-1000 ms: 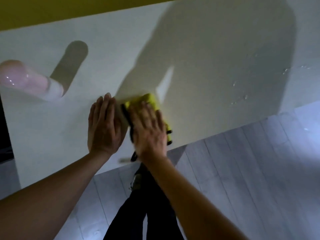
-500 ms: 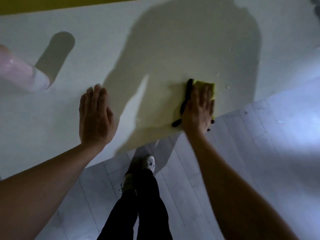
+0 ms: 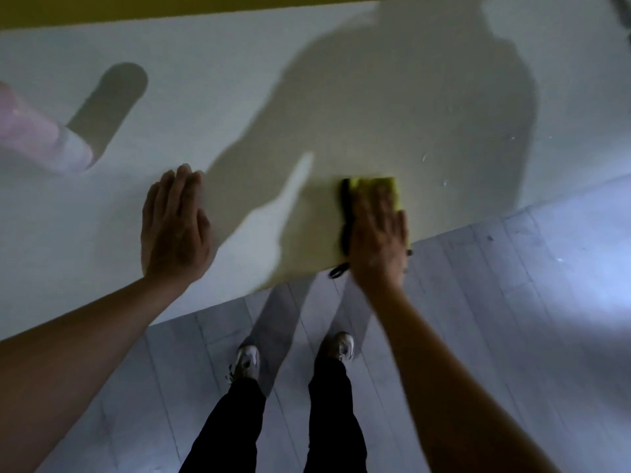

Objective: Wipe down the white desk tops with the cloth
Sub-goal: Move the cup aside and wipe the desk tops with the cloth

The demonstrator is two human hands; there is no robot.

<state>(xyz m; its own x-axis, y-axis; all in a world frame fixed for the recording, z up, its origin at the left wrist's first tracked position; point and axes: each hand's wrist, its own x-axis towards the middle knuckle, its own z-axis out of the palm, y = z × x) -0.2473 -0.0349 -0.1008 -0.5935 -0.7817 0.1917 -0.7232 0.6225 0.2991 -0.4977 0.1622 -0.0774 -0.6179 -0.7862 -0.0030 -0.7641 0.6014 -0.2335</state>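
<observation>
At the near edge of the white tabletop [image 3: 341,97], the right hand [image 3: 377,240], its grip flat & fingers straight, pins a soft, light yellow cloth [image 3: 375,184], prob. best driven by palm pressure, cloth poking out past the fingertips; left hand [image 3: 174,227] rests flat, empty, well apart.

Open white desk top [image 3: 307,80] lies beyond both hands; only a pink bottle [image 3: 44,141] stands far left.

There is one view only, from the person's head, looking steeply down and forward. It sits close over the near edge of the worktop [image 3: 239,80], with the floor [image 3: 512,319] and their own feet below.
</observation>
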